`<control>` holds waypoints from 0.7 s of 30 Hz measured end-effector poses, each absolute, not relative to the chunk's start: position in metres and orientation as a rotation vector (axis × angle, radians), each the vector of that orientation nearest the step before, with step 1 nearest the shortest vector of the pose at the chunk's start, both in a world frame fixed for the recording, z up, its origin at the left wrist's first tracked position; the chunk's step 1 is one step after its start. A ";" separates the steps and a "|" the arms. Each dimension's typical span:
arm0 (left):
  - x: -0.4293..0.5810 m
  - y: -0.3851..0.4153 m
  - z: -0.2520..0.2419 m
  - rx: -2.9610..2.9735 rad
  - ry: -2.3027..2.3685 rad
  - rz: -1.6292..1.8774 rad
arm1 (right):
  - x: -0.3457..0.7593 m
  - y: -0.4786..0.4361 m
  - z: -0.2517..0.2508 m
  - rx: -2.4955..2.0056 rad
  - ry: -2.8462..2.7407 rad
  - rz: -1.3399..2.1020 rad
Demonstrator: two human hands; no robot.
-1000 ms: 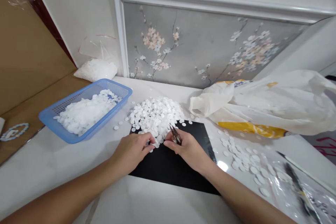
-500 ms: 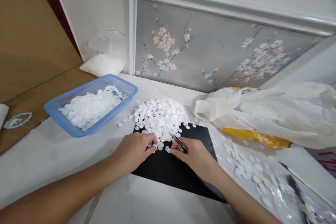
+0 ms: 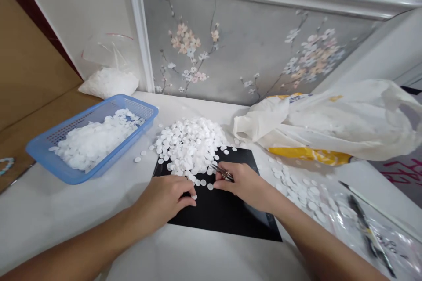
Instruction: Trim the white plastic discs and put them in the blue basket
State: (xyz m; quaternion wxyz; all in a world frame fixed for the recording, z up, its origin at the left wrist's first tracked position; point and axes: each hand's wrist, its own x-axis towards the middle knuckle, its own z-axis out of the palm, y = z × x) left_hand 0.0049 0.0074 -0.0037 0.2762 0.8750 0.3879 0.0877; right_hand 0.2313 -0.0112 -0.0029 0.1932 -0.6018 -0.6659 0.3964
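Left hand: my left hand (image 3: 171, 195) pinches a small flat white disc (image 3: 194, 197) above a black rectangular sheet (image 3: 224, 216).
Right hand: my right hand (image 3: 245, 180) closes round a slim metal tweezer-like tool (image 3: 223, 172).
Tool: its long axis slants leftward and away, tips at the near edge of the heap of white discs (image 3: 191, 140).
Handling: I should pinch lightly, tips low, heap undisturbed.

Left hand (image 3: 174, 197): drawing back toward six o'clock, its fingertips now standing apart from the pile of white discs (image 3: 191, 142).
Right hand (image 3: 242, 182): shifting toward four o'clock from the pile.
Two-pronged metal tool (image 3: 227, 175): swinging its tips from eleven toward ten o'clock.
Bead bracelet (image 3: 6, 167): slipping partly out of view at nine o'clock.
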 end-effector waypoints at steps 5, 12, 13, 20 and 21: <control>-0.001 0.013 0.005 2.237 1.180 0.189 | 0.235 -0.011 0.004 -1.577 -1.817 1.185; -0.005 0.014 0.010 2.290 1.112 0.281 | 0.227 -0.013 -0.002 -1.638 -2.024 1.100; -0.004 0.013 0.008 2.304 1.084 0.274 | 0.226 -0.012 -0.002 -1.637 -2.048 1.083; -0.001 0.007 -0.003 2.450 1.020 0.216 | 0.227 -0.009 -0.005 -1.624 -2.072 1.054; 0.000 0.006 -0.004 2.467 1.016 0.208 | 0.227 -0.009 -0.006 -1.626 -2.065 1.058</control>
